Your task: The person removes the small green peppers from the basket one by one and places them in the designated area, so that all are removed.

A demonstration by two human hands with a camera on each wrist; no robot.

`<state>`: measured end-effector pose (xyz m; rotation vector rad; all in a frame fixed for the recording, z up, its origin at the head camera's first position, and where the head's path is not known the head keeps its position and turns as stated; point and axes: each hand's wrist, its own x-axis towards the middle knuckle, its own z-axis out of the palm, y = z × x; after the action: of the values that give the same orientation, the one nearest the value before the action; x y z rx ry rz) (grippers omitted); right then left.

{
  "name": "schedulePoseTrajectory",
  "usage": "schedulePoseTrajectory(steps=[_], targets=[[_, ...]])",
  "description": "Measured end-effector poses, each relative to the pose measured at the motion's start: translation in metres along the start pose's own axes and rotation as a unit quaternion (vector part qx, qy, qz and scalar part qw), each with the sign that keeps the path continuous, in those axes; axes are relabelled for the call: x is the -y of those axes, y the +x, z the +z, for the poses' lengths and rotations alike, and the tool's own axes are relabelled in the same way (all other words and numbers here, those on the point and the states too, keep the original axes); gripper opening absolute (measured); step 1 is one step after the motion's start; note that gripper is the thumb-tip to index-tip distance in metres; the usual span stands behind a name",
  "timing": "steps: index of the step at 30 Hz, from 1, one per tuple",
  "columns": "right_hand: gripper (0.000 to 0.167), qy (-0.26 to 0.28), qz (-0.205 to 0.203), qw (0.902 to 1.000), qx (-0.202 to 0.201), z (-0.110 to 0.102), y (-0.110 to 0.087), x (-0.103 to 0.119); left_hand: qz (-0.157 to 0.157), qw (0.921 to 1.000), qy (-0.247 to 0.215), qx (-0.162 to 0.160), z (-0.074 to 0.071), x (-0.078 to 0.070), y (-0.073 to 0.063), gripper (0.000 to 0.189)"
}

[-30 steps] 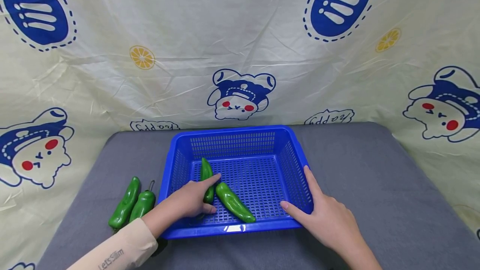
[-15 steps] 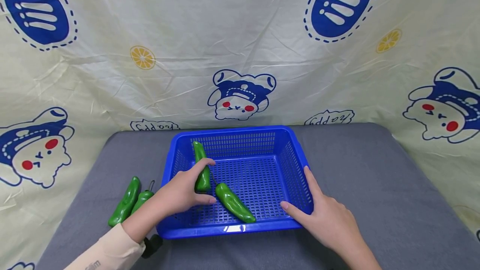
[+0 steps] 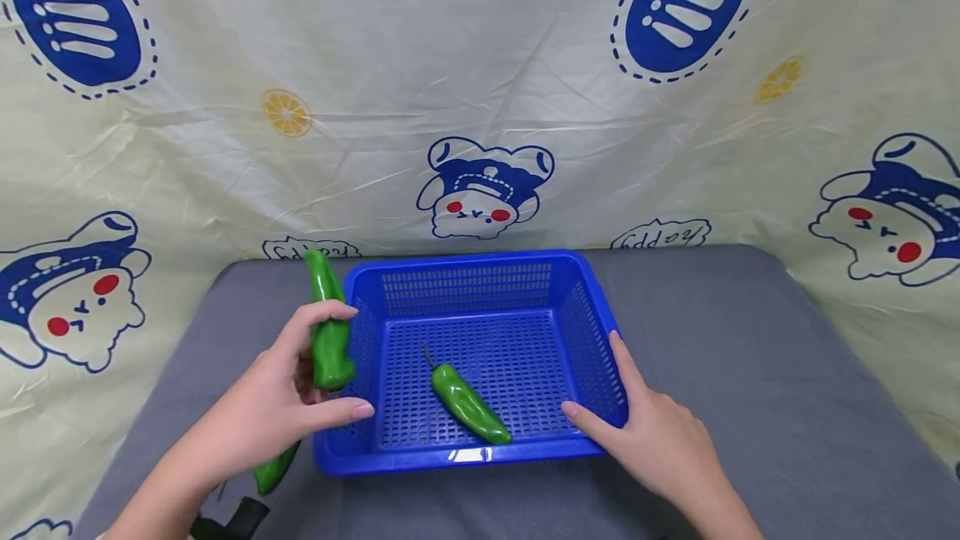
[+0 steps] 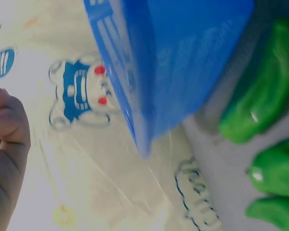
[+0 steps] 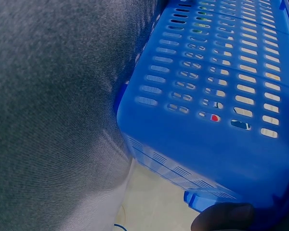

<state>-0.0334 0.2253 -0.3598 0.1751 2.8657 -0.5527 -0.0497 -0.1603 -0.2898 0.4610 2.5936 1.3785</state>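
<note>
My left hand holds a green pepper by the fingers, raised over the left rim of the blue plastic basket. The pepper's tapered end points up and away. Inside the basket lies another green pepper with a thin stem. My right hand grips the basket's front right corner, thumb over the front rim and a finger along the right side. In the left wrist view, only part of the left hand shows at the edge.
Outside the basket to the left, green peppers lie on the grey tablecloth; my left arm mostly covers them in the head view. A printed curtain hangs right behind the table. A black strap-like object shows by the left wrist.
My left hand has lifted one green pepper out of the basket and carried it left to above the rim. The other pepper, the basket and my right hand have stayed in place.
</note>
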Motion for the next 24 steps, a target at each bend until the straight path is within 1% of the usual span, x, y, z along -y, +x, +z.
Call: schedulePoseTrajectory(steps=[3,5,8,12,15,18,19,22,24], targets=[[0.116,-0.001,0.000,1.0000,-0.001,0.000,0.000,-0.001,0.009,0.9996,-0.007,-0.026,-0.002,0.012,-0.010,0.087],[0.116,-0.002,-0.001,1.0000,-0.001,0.000,0.000,-0.001,0.011,0.9993,-0.011,-0.035,-0.002,0.021,-0.017,0.087],[0.116,-0.001,-0.002,1.0000,-0.003,0.001,0.000,-0.001,0.000,0.9988,-0.004,-0.049,-0.004,0.033,-0.027,0.087],[0.116,0.001,-0.002,1.0000,-0.003,0.001,0.000,-0.001,-0.014,0.9972,0.014,-0.072,-0.012,0.051,-0.041,0.090],[0.116,0.001,-0.003,1.0000,-0.003,0.001,0.000,0.000,-0.022,0.9970,0.008,-0.074,-0.016,0.067,-0.050,0.092],[0.116,0.001,-0.002,1.0000,-0.003,0.000,0.000,0.000,-0.030,0.9975,-0.020,-0.060,-0.015,0.081,-0.055,0.094],[0.116,0.002,-0.002,1.0000,-0.002,0.000,0.000,0.000,-0.038,0.9974,-0.032,-0.052,-0.015,0.085,-0.056,0.094],[0.117,0.002,0.000,1.0000,-0.001,0.000,0.000,0.000,-0.066,0.9957,-0.064,-0.010,-0.011,0.095,-0.058,0.097],[0.117,0.004,0.002,1.0000,0.002,0.001,0.000,-0.001,-0.089,0.9942,-0.056,0.022,-0.008,0.100,-0.059,0.100]])
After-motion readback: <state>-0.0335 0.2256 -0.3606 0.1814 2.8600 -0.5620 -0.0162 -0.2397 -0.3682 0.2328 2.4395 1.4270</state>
